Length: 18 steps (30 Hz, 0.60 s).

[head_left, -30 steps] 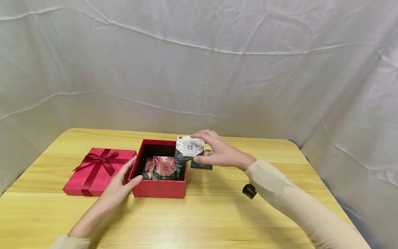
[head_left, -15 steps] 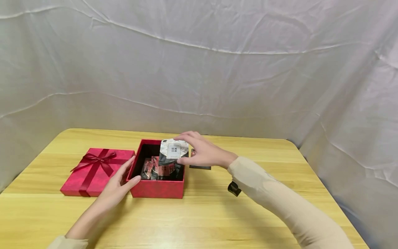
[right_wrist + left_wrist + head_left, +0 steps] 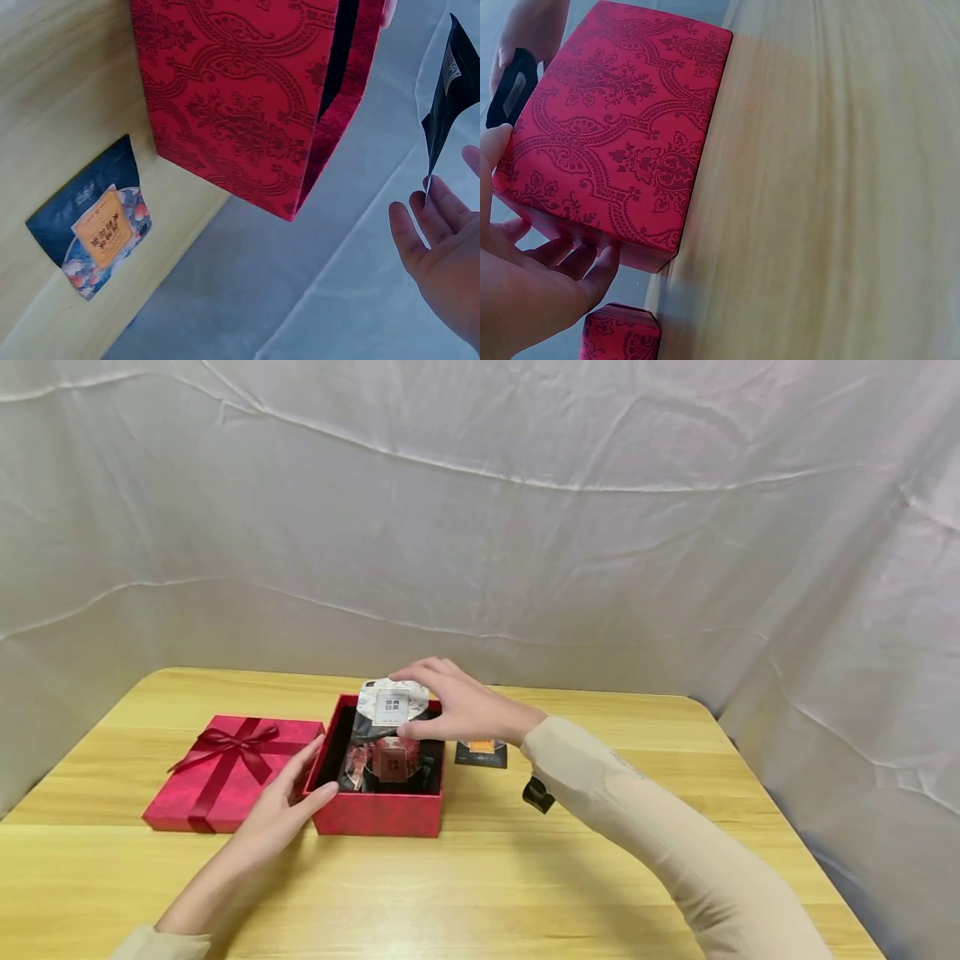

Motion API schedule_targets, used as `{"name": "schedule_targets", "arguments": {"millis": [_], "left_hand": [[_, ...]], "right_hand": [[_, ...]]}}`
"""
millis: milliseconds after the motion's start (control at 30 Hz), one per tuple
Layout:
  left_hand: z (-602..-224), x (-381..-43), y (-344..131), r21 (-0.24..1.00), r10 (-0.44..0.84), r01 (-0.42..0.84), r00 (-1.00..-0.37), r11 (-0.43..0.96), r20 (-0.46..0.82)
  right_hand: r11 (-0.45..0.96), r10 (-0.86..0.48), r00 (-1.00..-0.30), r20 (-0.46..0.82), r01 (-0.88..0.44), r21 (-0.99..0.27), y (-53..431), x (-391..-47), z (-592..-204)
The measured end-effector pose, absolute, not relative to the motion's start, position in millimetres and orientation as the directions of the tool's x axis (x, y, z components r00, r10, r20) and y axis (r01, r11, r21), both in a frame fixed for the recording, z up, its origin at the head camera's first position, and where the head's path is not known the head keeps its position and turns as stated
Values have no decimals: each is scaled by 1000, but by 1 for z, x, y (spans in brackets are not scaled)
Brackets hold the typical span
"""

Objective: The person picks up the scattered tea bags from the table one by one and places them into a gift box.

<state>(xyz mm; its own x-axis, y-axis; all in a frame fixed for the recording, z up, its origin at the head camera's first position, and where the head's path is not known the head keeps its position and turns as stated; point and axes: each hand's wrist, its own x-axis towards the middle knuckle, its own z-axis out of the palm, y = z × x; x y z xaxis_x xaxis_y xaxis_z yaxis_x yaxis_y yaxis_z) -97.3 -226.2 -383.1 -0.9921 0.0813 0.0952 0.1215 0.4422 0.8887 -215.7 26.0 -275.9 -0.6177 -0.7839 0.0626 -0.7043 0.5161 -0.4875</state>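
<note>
My right hand (image 3: 468, 706) pinches a white-and-black tea packet (image 3: 382, 718) between thumb and fingers. It hangs over the back part of an open red gift box (image 3: 378, 816). The right wrist view catches the packet (image 3: 454, 90) nearly edge-on, its dark side showing. Inside the box lie several red-and-black tea packets (image 3: 397, 766); some are partly hidden by the held one. My left hand (image 3: 281, 802) rests against the box's left side, fingers along the wall and thumb at the front left corner. In the left wrist view these fingers touch the patterned box (image 3: 622, 127) loosely.
Left of the box lies its red lid (image 3: 168, 797) with a dark red ribbon bow (image 3: 240, 743). A dark tea packet with an orange label (image 3: 105, 229) lies flat on the wooden table (image 3: 480, 893), right of the box. A pale cloth (image 3: 480, 527) hangs behind.
My right hand has carried the white-and-black packet leftward, from the box's right edge to over its back middle. My left hand has stayed at the box's left side.
</note>
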Motion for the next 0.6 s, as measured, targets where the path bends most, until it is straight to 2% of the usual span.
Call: {"name": "schedule_targets", "arguments": {"millis": [333, 600], "left_hand": [[-383, -98, -224, 901, 77, 111, -993, 419, 86], [-383, -100, -222, 904, 91, 118, -992, 410, 88]], "right_hand": [[527, -808, -588, 14, -735, -428, 6, -219, -272], [547, -801, -598, -17, -721, -425, 2, -221, -273]]}}
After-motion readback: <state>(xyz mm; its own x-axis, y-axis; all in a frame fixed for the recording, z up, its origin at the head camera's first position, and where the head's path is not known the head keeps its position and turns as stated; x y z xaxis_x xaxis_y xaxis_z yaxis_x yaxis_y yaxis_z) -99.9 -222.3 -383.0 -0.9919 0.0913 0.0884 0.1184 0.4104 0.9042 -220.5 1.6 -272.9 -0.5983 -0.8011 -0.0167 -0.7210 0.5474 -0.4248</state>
